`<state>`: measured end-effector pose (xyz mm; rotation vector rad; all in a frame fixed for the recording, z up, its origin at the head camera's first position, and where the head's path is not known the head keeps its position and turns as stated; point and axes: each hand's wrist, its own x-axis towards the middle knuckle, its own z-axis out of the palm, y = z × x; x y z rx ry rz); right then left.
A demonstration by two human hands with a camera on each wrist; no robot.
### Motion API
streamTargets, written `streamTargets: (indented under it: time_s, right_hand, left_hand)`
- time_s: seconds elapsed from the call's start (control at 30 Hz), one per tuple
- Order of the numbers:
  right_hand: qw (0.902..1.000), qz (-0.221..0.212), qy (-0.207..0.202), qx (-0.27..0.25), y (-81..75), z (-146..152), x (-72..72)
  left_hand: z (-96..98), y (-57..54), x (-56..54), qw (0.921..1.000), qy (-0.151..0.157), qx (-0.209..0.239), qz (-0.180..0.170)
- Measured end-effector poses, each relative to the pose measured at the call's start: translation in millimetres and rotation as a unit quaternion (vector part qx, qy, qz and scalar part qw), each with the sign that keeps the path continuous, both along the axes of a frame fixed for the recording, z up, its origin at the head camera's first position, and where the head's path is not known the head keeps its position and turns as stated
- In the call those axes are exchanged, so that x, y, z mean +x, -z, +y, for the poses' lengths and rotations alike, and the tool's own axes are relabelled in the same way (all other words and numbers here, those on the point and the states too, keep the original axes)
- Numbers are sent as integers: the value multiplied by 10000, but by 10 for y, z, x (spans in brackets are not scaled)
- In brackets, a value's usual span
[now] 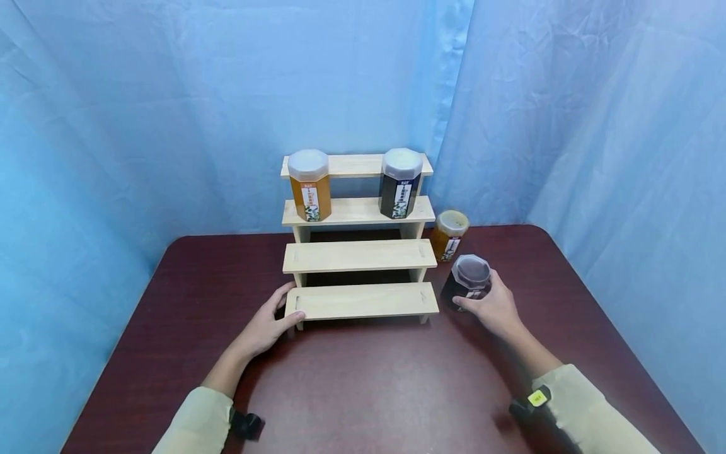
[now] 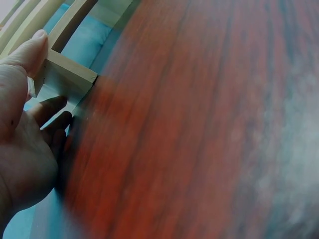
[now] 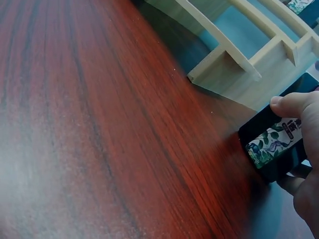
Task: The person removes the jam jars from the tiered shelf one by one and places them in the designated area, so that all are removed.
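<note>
A wooden stepped display rack stands on the table, its steps rising toward the back. At the left end of its lowest step my left hand holds the rack, the thumb over the step's edge and the other fingers along the side. My right hand grips a dark jar with a clear lid, right of the rack. In the right wrist view the label of that dark jar shows leaves and flowers, and its base is at the tabletop.
An amber jar and another dark jar sit on an upper step. Behind the gripped jar, a second amber jar stands on the dark red table beside the rack. Blue curtains hang around the table.
</note>
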<state>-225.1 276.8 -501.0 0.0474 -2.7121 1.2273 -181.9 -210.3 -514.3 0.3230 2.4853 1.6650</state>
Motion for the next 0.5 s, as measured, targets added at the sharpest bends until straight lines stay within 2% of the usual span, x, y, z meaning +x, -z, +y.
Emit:
streamTargets:
  time_s: [0.13,0.27,0.37,0.43,0.5]
  right_hand:
    - [9999,-53,-80,-73,8,-3,2]
    - [9982,-137,-468,-338,-72,14,-13]
    - [9926,188,-874,-818,-239,53,-17]
    - [9858,529,-1102,-1155,-403,79,-25]
    - [9812,797,-1218,-1271,-588,84,-63]
  left_hand:
    - [-8,-2,-4,10000,-35,42,-65]
    - [-11,4,-1,10000,-74,32,-42]
    - [-7,10,3,10000,-42,7,15]
    - [-5,10,3,10000,-14,9,28]
    - [-3,14,-1,10000,-6,33,19]
